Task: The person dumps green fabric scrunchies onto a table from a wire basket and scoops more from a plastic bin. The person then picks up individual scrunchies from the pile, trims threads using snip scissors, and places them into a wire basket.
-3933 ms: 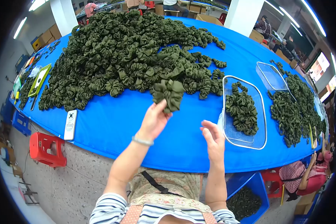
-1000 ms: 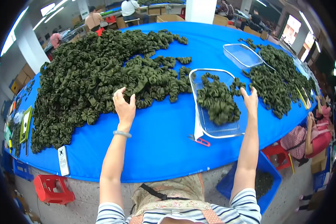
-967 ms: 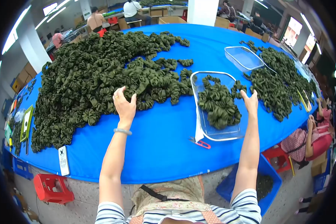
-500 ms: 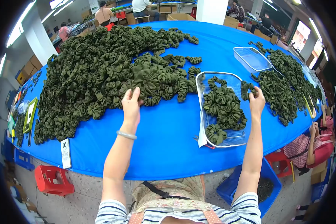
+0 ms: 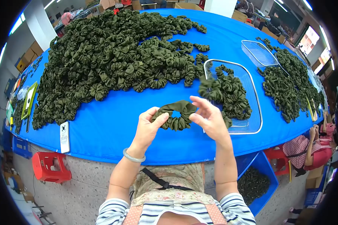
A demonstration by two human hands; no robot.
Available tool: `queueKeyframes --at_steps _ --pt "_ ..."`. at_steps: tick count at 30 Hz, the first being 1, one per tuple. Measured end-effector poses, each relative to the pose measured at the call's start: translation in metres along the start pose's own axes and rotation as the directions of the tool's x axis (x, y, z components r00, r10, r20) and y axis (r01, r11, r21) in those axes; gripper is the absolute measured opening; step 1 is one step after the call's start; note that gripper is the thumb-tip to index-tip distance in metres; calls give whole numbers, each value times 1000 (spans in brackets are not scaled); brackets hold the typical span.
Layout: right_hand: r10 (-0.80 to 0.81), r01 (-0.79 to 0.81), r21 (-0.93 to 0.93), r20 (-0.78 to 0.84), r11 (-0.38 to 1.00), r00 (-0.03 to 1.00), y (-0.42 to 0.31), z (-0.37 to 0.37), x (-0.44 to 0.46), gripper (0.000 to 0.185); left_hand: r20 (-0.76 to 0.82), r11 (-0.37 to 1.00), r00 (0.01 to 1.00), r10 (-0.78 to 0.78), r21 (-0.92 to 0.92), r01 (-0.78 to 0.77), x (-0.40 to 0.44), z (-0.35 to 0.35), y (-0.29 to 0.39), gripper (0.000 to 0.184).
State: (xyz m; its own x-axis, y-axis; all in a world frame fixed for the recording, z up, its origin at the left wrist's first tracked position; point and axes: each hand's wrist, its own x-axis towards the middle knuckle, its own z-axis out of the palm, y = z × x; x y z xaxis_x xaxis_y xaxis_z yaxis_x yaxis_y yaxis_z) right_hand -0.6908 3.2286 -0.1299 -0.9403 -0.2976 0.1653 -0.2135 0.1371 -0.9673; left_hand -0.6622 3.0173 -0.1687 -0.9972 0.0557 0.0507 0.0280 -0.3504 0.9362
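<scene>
Over the blue tabletop near its front edge, my left hand (image 5: 148,122) pinches the left side of a dark green scrunchie (image 5: 172,124). At the scrunchie's right side is my right hand (image 5: 210,116), thumb against the cloth and index finger raised away; its grip looks loose. Another scrunchie (image 5: 209,89), smeared by motion, shows at the left rim of a wire basket (image 5: 257,101). Inside that basket lie several more green scrunchies (image 5: 234,93), partly hidden behind my right hand. A large heap of scrunchies (image 5: 116,52) spreads across the table's left and middle.
A second wire basket (image 5: 248,50) stands farther back, beside another green heap (image 5: 293,82). A white phone (image 5: 64,137) lies at the front left. Below the table are a red stool (image 5: 50,167) and a blue bin (image 5: 268,168). A person in pink checks (image 5: 296,146) sits at right.
Both hands have come together in front of me, the left bringing a scrunchie from the heap. The scrunchie formerly in my right hand is no longer there; a blurred one appears by the basket's rim.
</scene>
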Motion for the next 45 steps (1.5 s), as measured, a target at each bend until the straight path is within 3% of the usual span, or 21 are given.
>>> queueKeyframes --at_steps 1,3,4,7,9,11,13,14,15,17,19,22,23,26,29,35,38,40,41,42,45 --pt "61 -65 95 42 993 997 4 4 0 40 22 1000 1000 -3 18 2 -3 -1 0 19" --pt "166 -198 269 137 943 977 9 11 0 31 -93 981 995 23 -191 -41 -6 7 2 24" --pt "114 -116 311 23 943 993 7 18 -2 18 -151 954 988 28 -292 -71 -7 11 2 27" --pt "54 3 417 -124 909 991 14 32 -2 17 -12 934 996 88 -346 -87 -9 6 -17 31" --pt "91 -37 444 -101 895 991 21 41 -6 19 -108 954 993 46 -289 -75 -14 9 -19 30" --pt "110 -108 403 18 909 994 32 50 -10 22 -220 945 974 43 -307 -111 -18 5 -13 30" --pt "159 -157 233 8 960 987 38 58 -11 25 -366 935 930 27 -320 -153 -22 -17 -5 19" --pt "-31 14 -190 -89 982 996 51 56 -11 25 -393 939 919 38 -299 -167 -25 -29 -4 18" --pt "-242 141 -588 -97 797 965 62 50 -12 27 -418 944 907 49 -278 -179 -28 -39 -4 17" --pt "-208 48 -703 -145 710 967 77 38 -22 29 -489 947 872 25 -268 -178 -35 -47 -5 20" --pt "-196 33 -717 -146 697 970 91 20 -34 32 -538 958 843 -4 -244 -152 -41 -46 -3 21" --pt "-130 -81 -750 -218 656 967 100 6 -55 32 -476 953 878 -49 -286 -102 -47 -59 -17 25" --pt "-196 -65 -826 -208 559 958 103 4 -59 31 -448 949 892 -62 -302 -86 -46 -60 -22 26" --pt "-289 -23 -878 -182 478 940 111 -4 -66 25 -438 940 894 -91 -334 -68 -45 -54 -27 22" --pt "-347 29 -870 -166 492 923 124 -18 -62 17 -418 940 895 -156 -340 4 -48 -43 -25 18" --pt "-328 -65 -803 -314 592 891 132 -31 -47 7 -353 911 922 -159 -413 -1 -46 -52 -52 28" --pt "-236 -97 -689 -373 718 897 115 -14 -31 19 -297 919 937 -182 -391 54 -39 -36 -50 30" --pt "-159 -57 -599 -302 798 940 81 11 -12 33 -316 933 931 -182 -355 62 -43 -30 -46 31" --pt "-161 -29 -655 -227 755 960 75 18 -1 59 -320 933 923 -212 -347 93 -45 -22 -36 29" --pt "-203 16 -760 -154 650 967 70 24 9 69 -344 935 916 -206 -346 80 -46 -20 -36 28" --pt "-84 -8 -852 -61 523 995 86 34 32 71 -335 926 918 -212 -369 80 -55 -22 -30 25"
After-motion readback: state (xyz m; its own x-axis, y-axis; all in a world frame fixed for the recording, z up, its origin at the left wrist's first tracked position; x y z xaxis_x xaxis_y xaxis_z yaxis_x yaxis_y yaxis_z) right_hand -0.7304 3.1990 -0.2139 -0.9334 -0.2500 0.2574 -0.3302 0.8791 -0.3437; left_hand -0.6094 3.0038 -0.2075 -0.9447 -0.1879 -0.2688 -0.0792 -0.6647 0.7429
